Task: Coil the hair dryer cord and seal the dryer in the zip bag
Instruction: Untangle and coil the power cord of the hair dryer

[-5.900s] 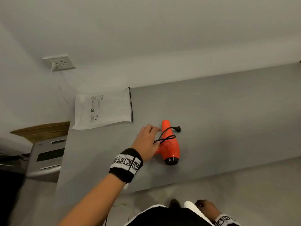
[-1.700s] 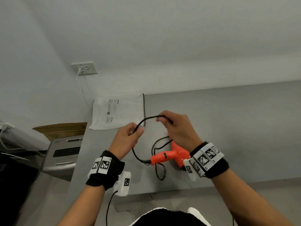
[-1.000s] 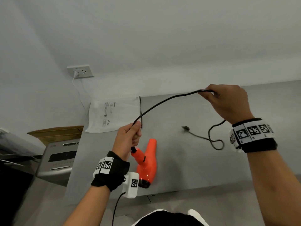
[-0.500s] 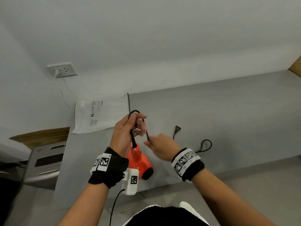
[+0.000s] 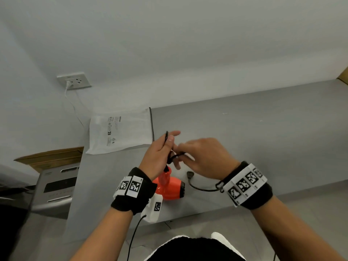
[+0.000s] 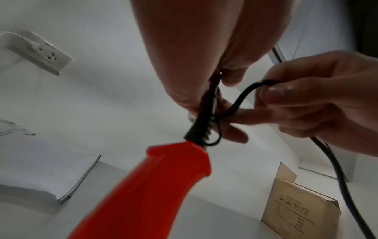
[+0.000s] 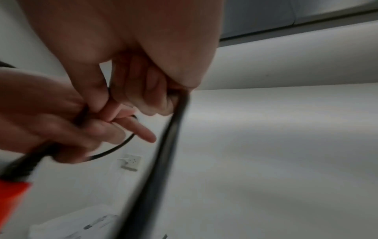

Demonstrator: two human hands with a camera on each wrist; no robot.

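The orange hair dryer (image 5: 170, 187) hangs by its black cord (image 5: 199, 188) just above the grey table (image 5: 263, 132). My left hand (image 5: 160, 153) grips folded loops of cord right above the handle (image 6: 143, 186), where the strain relief (image 6: 197, 134) shows. My right hand (image 5: 203, 157) pinches a loop of cord (image 6: 241, 98) against the left hand's fingers. The rest of the cord runs under the right wrist to the plug (image 5: 190, 174) on the table. The white zip bag (image 5: 120, 130) lies flat at the table's far left corner, its black zip edge facing right.
A wall socket (image 5: 74, 81) with a white cable is up on the wall at left. A grey appliance (image 5: 54, 187) and cardboard (image 5: 49, 155) sit beside the table's left end. A cardboard box (image 6: 300, 208) stands at the table's far right. The near table edge runs under my wrists.
My right hand has come back to the left hand with another loop of cord. The loose cord on the table has shortened, and the plug now lies close to the dryer.
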